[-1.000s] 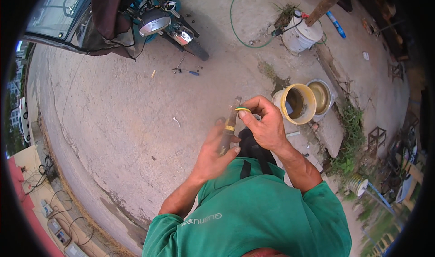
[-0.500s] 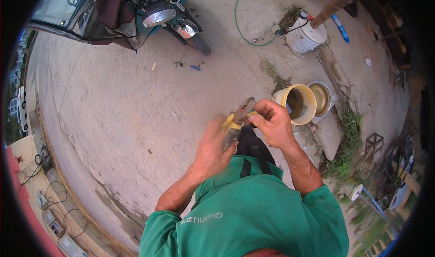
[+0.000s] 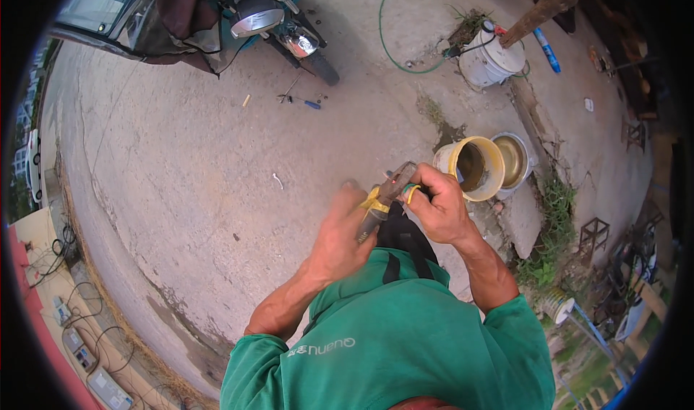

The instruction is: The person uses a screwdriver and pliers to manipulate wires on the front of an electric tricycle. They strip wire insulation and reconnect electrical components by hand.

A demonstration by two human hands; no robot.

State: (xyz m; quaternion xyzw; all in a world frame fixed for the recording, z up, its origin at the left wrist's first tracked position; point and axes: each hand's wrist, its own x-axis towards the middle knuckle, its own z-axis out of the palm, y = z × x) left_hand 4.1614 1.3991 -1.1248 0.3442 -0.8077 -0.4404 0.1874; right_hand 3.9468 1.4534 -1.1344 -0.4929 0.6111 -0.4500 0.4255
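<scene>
The left hand [image 3: 334,225] grips pliers [image 3: 391,189]; the right hand [image 3: 442,206], pinching a green-and-yellow wire [image 3: 412,191] beside them, could be nipped if they slip.

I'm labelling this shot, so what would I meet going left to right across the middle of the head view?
White car → small white scrap on the ground → left hand → pliers → right hand → pale-rimmed round container → dark open frame.

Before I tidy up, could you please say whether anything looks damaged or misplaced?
The concrete slab near the yellow bucket looks broken, jagged beside weeds; a blue-handled tool lies loose near the front wheel.
</scene>
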